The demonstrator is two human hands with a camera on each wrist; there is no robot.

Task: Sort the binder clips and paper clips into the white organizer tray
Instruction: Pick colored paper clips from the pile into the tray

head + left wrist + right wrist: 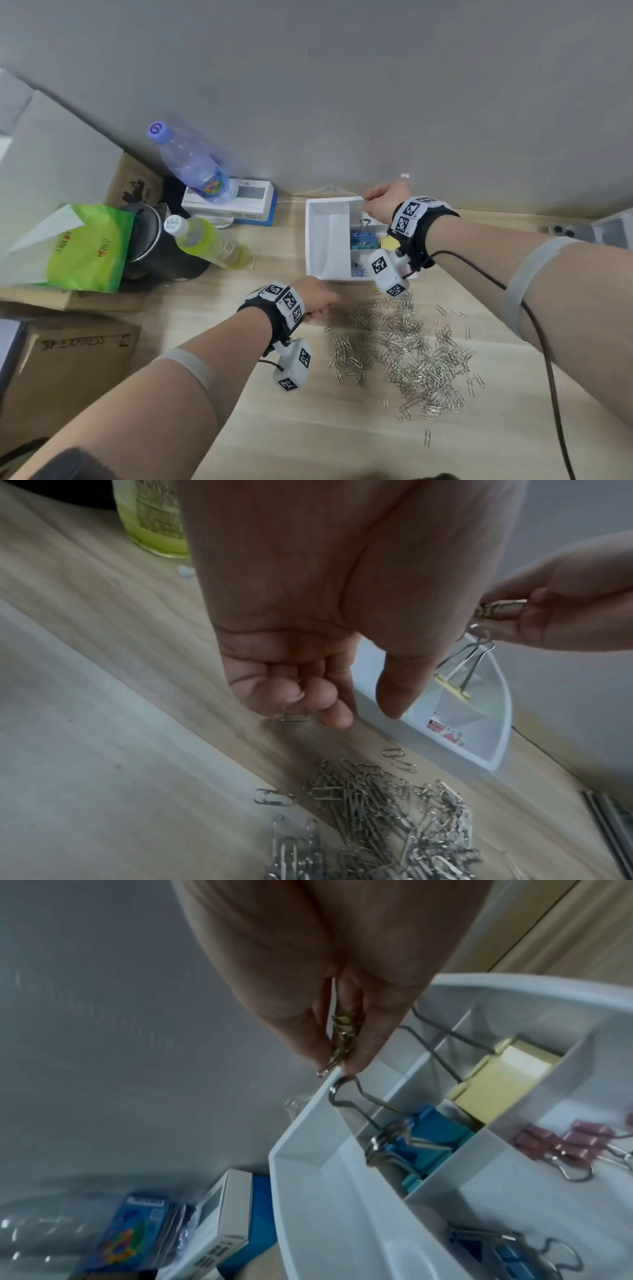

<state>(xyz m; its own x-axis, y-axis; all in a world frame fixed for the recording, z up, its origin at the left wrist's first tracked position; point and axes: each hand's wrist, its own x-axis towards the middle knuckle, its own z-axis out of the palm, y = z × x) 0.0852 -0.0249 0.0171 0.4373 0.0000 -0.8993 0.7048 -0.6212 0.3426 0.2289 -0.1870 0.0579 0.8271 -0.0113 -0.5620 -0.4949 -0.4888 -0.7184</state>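
Paper clips (342,1039) pinched in right hand (380,202), fingertips right at the tray (329,240) rim.
Let go just past it; left hand (317,301) loosely curled, maybe one clip.

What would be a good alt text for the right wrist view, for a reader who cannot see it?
The right hand pinches a small gold binder clip over the far corner of the white organizer tray. Its compartments hold blue, yellow and pink binder clips.

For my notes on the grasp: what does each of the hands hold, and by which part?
The right hand pinches small gold clips between its fingertips; by which part cannot be told. The left hand, fingers curled, seems to hold nothing.
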